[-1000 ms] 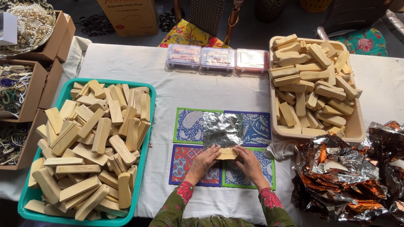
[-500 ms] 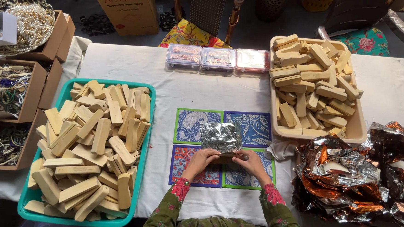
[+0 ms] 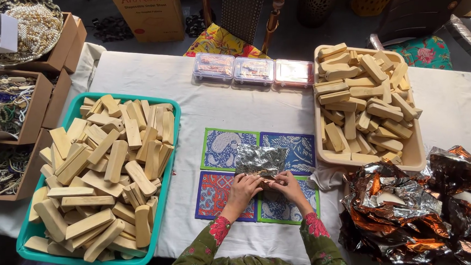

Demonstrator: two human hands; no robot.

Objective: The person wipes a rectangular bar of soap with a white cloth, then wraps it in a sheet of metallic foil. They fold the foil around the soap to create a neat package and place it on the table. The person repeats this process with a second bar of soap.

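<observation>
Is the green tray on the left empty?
No, the green tray is piled high with pale wooden blocks.

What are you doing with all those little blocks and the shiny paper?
A person sits at a table covered by a white cloth. Both hands, the left hand and the right hand, fold a silver foil sheet over a small block on a patterned mat. A green tray and a beige tray hold many pale blocks. Crumpled foil lies at the right.
</observation>
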